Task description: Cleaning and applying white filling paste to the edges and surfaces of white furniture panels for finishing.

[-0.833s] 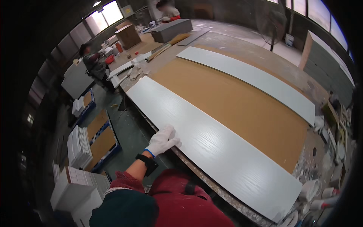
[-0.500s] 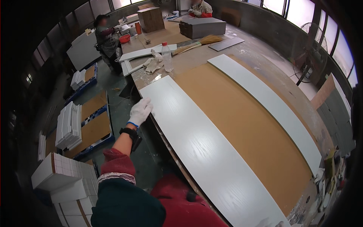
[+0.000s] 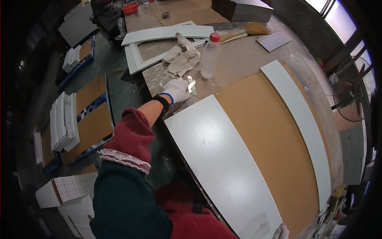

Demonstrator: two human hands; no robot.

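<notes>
A long white wood-grain panel lies along the near edge of the worktable. My left hand, in a white knit glove with a blue cuff, reaches past the panel's far end. Its fingers are loosely bent, with nothing visible in them, beside a small shiny strip on the tabletop. My right hand shows only gloved fingertips at the bottom, gripping the panel's near end; the rest is out of sight. Just beyond the left hand are a crumpled cream cloth and a clear bottle with a red cap.
A second, narrower white panel lies on brown board. White frame pieces, a straw brush and a grey box stand farther back. Stacked white panels sit on the floor at left; a fan stands at right.
My left hand has left the white panel's far corner and moved beyond it, near the shiny strip. The view has shifted, and my right fingertips now show clearly at the panel's near end.
</notes>
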